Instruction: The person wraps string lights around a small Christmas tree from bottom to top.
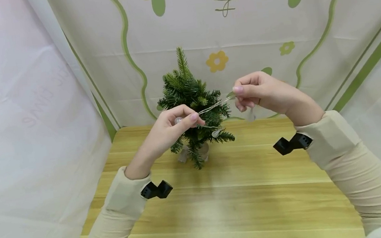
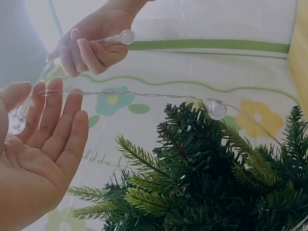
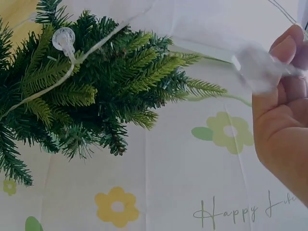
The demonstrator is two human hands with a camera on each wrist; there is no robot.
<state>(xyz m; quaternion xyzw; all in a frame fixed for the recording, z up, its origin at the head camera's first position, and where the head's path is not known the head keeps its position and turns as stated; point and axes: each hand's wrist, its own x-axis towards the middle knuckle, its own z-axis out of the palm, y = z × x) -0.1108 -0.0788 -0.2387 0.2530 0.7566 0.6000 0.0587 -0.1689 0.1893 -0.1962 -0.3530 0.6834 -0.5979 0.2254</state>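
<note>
A small green artificial Christmas tree (image 1: 184, 90) stands upright toward the back of the table. In front of its branches my left hand (image 1: 174, 126) pinches the clear wire of a string light (image 1: 215, 105) between thumb and forefinger, with a round bulb (image 2: 17, 120) close against the palm. To the right of the tree my right hand (image 1: 266, 91) pinches the same string, and another bulb (image 2: 126, 36) hangs out past its fingers. Between the two hands the wire runs taut. A further stretch, with a clear bulb (image 3: 63, 38) on it, passes along the tree's branches.
The tree's pale base (image 1: 205, 151) rests on a wood-grain table (image 1: 242, 210). Behind it hangs a white cloth backdrop (image 1: 180, 23) printed with flowers and wavy green lines. A white cloth side panel (image 1: 29, 112) closes off the left, another the right.
</note>
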